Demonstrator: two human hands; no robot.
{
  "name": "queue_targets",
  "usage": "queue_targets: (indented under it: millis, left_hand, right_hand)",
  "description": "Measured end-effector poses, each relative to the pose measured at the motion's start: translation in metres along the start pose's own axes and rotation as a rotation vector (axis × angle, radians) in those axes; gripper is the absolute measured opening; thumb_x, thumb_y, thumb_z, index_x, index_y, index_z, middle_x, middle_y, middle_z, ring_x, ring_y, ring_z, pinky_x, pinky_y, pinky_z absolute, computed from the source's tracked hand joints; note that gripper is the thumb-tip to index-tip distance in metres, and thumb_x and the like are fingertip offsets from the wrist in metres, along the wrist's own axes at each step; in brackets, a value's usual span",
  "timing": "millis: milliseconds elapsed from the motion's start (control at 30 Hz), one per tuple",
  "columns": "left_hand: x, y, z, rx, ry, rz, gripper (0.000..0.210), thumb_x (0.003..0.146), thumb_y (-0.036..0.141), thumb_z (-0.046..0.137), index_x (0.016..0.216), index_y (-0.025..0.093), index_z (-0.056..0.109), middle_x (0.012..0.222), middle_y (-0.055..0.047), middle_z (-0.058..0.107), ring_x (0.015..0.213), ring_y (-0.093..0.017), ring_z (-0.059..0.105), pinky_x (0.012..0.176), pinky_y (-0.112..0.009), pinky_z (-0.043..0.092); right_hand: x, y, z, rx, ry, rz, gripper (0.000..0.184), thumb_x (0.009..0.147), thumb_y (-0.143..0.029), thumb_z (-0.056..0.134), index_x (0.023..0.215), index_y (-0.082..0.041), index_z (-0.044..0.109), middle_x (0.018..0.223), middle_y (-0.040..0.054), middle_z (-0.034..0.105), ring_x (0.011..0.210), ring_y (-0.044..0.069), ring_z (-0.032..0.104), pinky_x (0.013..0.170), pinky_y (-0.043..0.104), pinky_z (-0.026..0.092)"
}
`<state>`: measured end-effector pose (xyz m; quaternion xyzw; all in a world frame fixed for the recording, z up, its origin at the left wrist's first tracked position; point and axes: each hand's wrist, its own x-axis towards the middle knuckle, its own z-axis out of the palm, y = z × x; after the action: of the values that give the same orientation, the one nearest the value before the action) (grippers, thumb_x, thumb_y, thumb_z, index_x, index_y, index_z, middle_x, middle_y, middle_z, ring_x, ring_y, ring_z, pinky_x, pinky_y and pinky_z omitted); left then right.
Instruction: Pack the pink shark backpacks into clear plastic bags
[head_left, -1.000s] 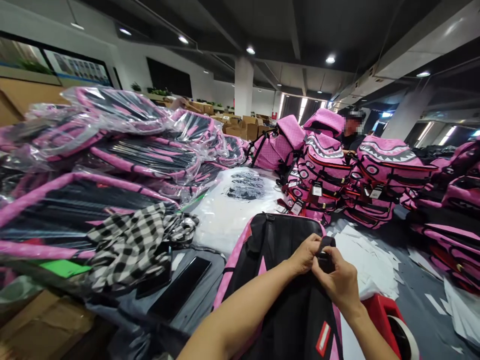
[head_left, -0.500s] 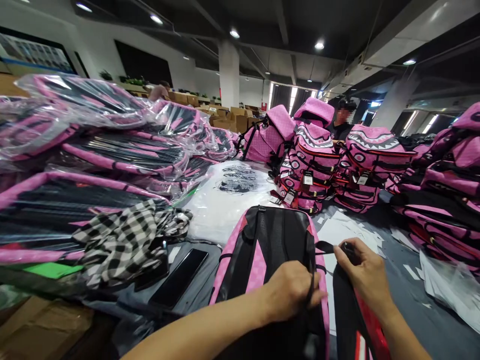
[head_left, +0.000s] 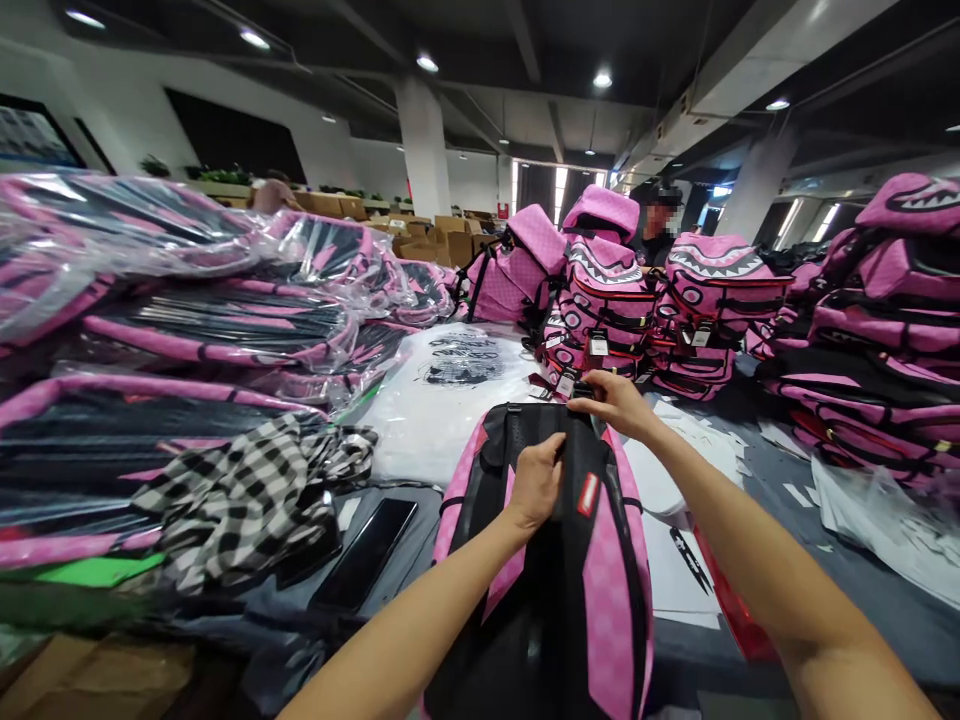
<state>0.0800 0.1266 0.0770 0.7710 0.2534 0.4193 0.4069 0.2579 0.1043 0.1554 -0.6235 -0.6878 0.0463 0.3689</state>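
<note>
A pink and black backpack (head_left: 615,600) lies before me with its back panel facing up. One padded shoulder strap (head_left: 570,460), black with a red label, runs up the panel. The fingers of my left hand (head_left: 536,485) are curled closed at this strap's left edge. At the backpack's top, my right hand (head_left: 619,402) pinches the strap's upper end; the fingertips partly hide what they hold. A black phone (head_left: 365,553) and a black-and-white checked cloth (head_left: 244,495) lie to the left.
Plastic-wrapped backpacks (head_left: 217,325) are piled at left, beside a white printed bag (head_left: 442,400). Pink shark-mouth backpacks (head_left: 607,300) stand behind, with another stack (head_left: 885,330) at right. White papers (head_left: 705,450) lie on the grey table cover. A person (head_left: 660,225) is in the background.
The shoulder strap has gone from the backpack's right side onto its back panel. My right hand has moved up and left to the backpack's top; my left hand has moved up along the panel.
</note>
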Motion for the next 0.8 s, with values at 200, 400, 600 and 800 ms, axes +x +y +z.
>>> queue_targets:
  millis: [200,400,600,800]
  left_hand:
    - [-0.066,-0.009,0.011,-0.411,-0.178,-0.482,0.041,0.079,0.054,0.065,0.063,0.017,0.058,0.052,0.003,0.054,0.049,-0.013,0.052,0.052,-0.024,0.040]
    - [-0.045,-0.024,-0.041,-0.009,-0.311,-0.348,0.046,0.088,0.059,0.050,0.066,0.019,0.058,0.065,-0.002,0.064,0.060,-0.018,0.063,0.063,-0.030,0.049]
    - [0.074,-0.100,-0.077,0.681,0.102,-0.104,0.059,0.079,0.048,0.068,0.123,0.011,0.059,0.130,-0.024,0.064,0.127,-0.041,0.056,0.107,-0.057,0.041]
    - [0.087,-0.142,-0.058,0.660,0.081,0.054,0.052,0.074,0.031,0.075,0.121,0.019,0.059,0.128,-0.013,0.066,0.123,-0.032,0.060,0.114,-0.056,0.038]
  right_hand:
    - [0.033,0.067,0.053,-0.310,-0.038,0.072,0.034,0.079,-0.046,0.082,0.100,-0.022,0.069,0.098,0.0039,0.059,0.090,0.021,0.059,0.074,0.029,0.043]
    - [0.019,0.124,0.093,-0.339,-0.051,0.035,0.044,0.091,-0.049,0.066,0.126,-0.024,0.060,0.131,0.0102,0.061,0.122,0.026,0.057,0.102,0.042,0.045]
    - [0.005,0.142,0.114,-0.307,0.038,-0.063,0.051,0.094,-0.043,0.054,0.139,-0.019,0.049,0.144,0.0146,0.055,0.137,0.029,0.048,0.118,0.054,0.032]
    - [-0.007,0.153,0.131,-0.150,0.305,-0.244,0.040,0.089,-0.039,0.058,0.125,-0.021,0.055,0.118,0.0116,0.067,0.115,0.029,0.062,0.104,0.052,0.050]
